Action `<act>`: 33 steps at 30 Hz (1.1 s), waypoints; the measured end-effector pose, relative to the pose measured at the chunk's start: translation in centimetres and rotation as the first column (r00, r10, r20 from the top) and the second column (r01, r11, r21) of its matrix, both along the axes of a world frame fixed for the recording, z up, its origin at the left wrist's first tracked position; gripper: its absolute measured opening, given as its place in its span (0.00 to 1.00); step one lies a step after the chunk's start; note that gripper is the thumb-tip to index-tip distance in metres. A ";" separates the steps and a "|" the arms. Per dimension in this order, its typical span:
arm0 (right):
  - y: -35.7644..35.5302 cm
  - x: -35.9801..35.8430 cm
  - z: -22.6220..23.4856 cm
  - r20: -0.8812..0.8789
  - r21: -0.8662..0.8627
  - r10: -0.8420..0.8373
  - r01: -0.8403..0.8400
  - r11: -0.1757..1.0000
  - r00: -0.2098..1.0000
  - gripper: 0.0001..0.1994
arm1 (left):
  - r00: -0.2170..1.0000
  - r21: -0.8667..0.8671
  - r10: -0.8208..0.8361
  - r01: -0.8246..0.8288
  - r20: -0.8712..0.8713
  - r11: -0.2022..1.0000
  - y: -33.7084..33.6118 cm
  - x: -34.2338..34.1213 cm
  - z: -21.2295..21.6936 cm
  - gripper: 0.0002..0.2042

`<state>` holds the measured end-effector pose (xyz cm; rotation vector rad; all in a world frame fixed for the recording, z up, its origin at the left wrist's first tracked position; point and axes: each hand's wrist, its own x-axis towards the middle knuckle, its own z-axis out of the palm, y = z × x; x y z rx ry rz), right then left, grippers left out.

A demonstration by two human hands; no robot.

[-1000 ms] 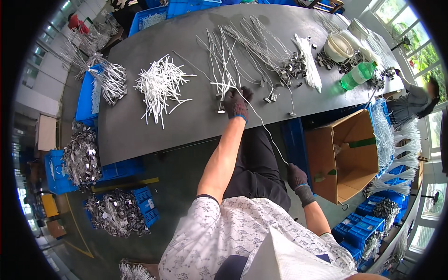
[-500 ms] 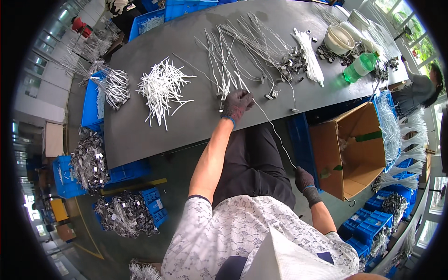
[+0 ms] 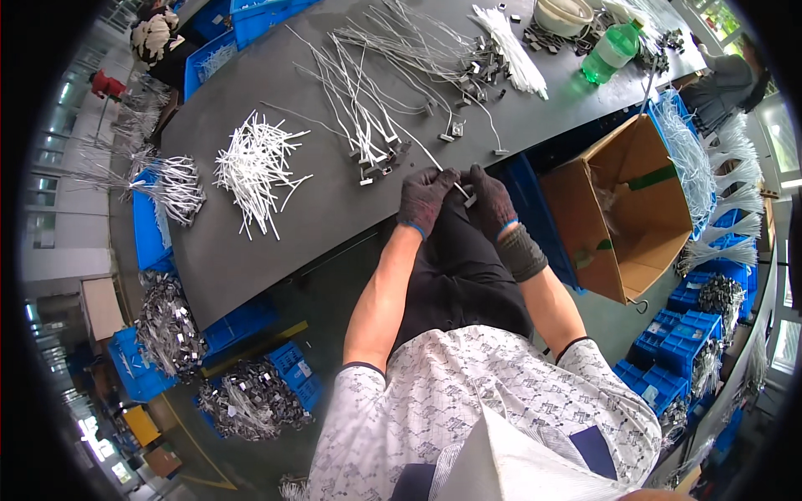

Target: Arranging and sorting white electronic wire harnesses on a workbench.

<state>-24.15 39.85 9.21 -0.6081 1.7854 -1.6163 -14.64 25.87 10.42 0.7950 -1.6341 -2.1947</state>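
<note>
A thin white wire [image 3: 434, 163] is pinched tight between the gloved left hand [image 3: 424, 199] and right hand [image 3: 490, 200] at the table [image 3: 251, 250] edge. Its small metal clip [image 3: 470, 200] is being fitted; a firm push seems needed.

Gloved hands [image 3: 458, 198] together, fingers pinched, forearms converging

Thin white cable [image 3: 434, 163], small metal clip end, held over table edge.

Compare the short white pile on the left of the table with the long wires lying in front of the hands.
The short white pile holds short, thick pieces heaped criss-cross, with no end parts visible. The long wires are thin and much longer, fanned out roughly parallel, with small dark connectors at their ends. Both lie on the dark table, untouched.
</note>
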 end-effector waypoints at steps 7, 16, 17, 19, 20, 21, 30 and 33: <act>-4.2 -0.3 -5.0 -0.769 -0.074 -0.011 -0.072 0.995 0.639 0.19 | 0.995 -0.109 0.004 0.007 0.103 0.994 -2.1 1.7 -2.5 0.15; -15.9 -8.1 -2.4 -0.831 0.412 0.326 0.106 0.905 0.450 0.22 | 0.899 -0.382 0.114 0.063 0.422 0.922 -14.7 2.9 0.2 0.20; -17.3 -9.1 -3.2 -0.833 0.407 0.327 0.094 0.909 0.447 0.22 | 0.897 -0.388 0.128 0.052 0.422 0.920 -15.3 3.5 0.0 0.20; -19.7 -11.1 -4.6 -0.843 0.525 0.480 0.180 0.832 0.241 0.16 | 0.882 -0.701 0.321 0.015 0.345 0.713 -17.0 4.7 -1.5 0.19; -20.6 -11.9 -5.5 -0.854 0.521 0.503 0.213 0.826 0.135 0.09 | 0.892 -0.736 0.355 -0.039 0.279 0.676 -18.1 5.9 -2.9 0.19; -21.4 -12.2 -5.7 -0.856 0.516 0.501 0.195 0.834 0.128 0.09 | 0.835 -0.794 0.469 -0.067 0.286 0.605 -19.7 7.8 -5.1 0.18; -20.0 -13.9 -6.3 -0.851 0.522 0.526 0.124 0.844 0.000 0.03 | 0.303 -0.794 0.770 0.457 0.562 0.400 -28.9 18.9 -11.3 0.10; -17.9 -12.7 -3.4 -0.879 0.465 0.448 0.087 0.881 0.162 0.05 | 0.271 -0.706 0.688 0.515 0.673 0.487 -29.0 18.6 -12.3 0.11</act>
